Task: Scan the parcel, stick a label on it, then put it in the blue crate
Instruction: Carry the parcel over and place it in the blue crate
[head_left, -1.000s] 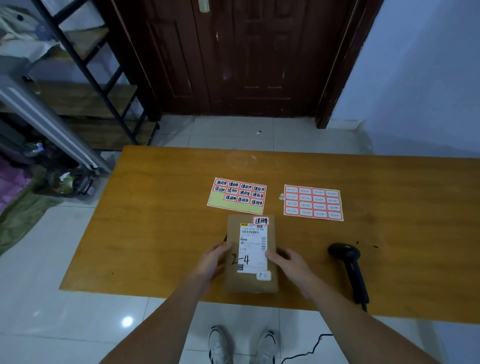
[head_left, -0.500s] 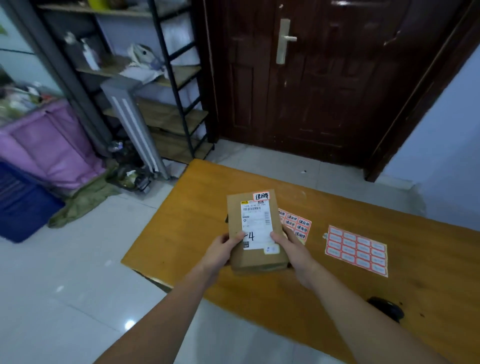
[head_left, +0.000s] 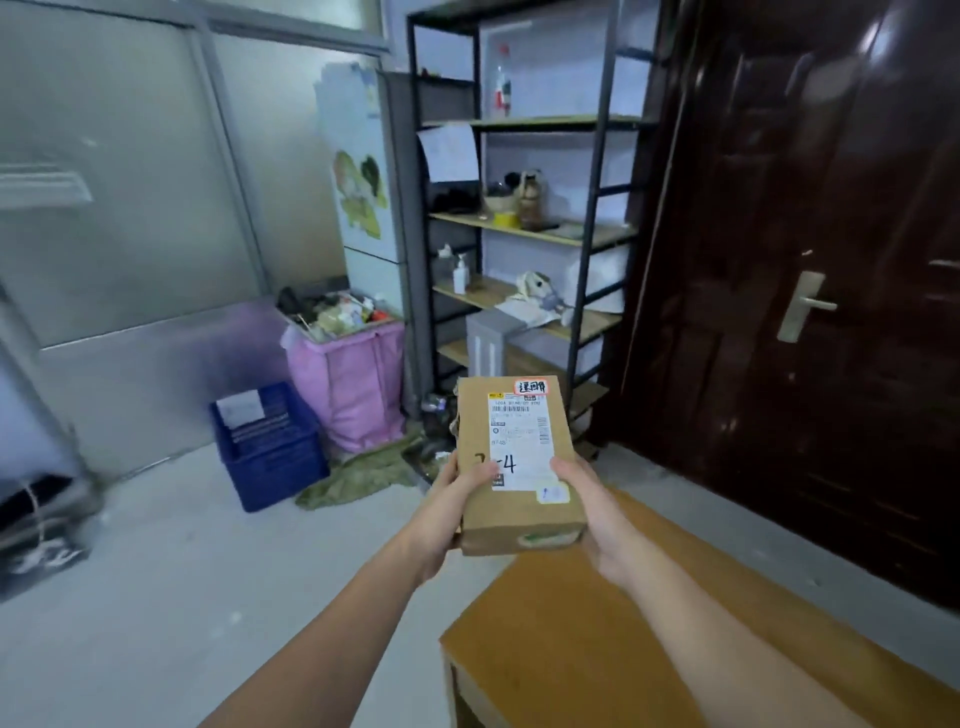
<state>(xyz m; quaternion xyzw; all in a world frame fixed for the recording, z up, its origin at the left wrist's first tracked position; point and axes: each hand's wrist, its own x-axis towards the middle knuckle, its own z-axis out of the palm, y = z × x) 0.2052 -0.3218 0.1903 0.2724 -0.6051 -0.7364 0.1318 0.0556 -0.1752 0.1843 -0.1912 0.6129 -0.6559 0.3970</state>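
A brown cardboard parcel (head_left: 514, 462) is held in the air in front of me, above the table's left end. It carries a white shipping label and a red-edged sticker (head_left: 531, 386) at its top right corner. My left hand (head_left: 460, 488) grips its left edge and my right hand (head_left: 587, 499) grips its right edge. The blue crate (head_left: 270, 447) stands on the floor at the left, well beyond the parcel, with a white paper and some flat items inside.
The orange wooden table (head_left: 623, 649) fills the lower right. A pink bag of clutter (head_left: 348, 379) stands right of the crate, with a green cloth (head_left: 358, 475) on the floor. A black metal shelf (head_left: 519, 234) and a dark wooden door (head_left: 805, 260) are behind.
Both hands lifted the parcel off the table and carried it left. My view turned left, so the sticker sheets and scanner left the view and the blue crate came in.
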